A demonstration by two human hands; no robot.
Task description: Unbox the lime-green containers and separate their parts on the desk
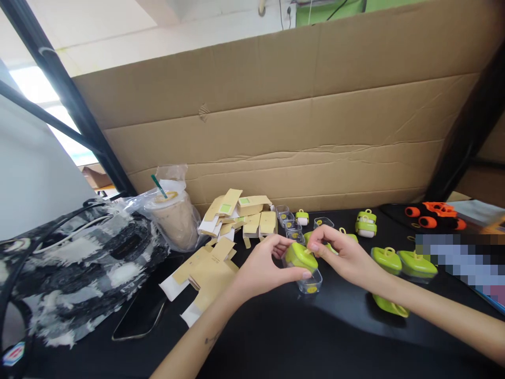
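My left hand (pixel 265 268) is closed around a small green-lidded container (pixel 300 257), thumb along its near side and fingers behind it. My right hand (pixel 345 258) pinches at the yellow loop on top of that lid. Just below, a clear plastic box (pixel 310 285) with a yellow sticker sits on the black table, partly covered by the held container; whether the two touch I cannot tell. Behind my hands stand further clear boxes (pixel 294 231). Near my right forearm lie green-lidded containers (pixel 417 263) and a green lid (pixel 390 305), the latter partly hidden by the arm.
Opened cardboard packets (pixel 215 268) are heaped left of centre. Further left are an iced drink cup (pixel 173 218) in a plastic bag, a phone (pixel 142 310) and a black-and-white frayed bag (pixel 102 268). An orange toy car (pixel 437 213) stands back right. A cardboard wall (pixel 276 126) closes the rear.
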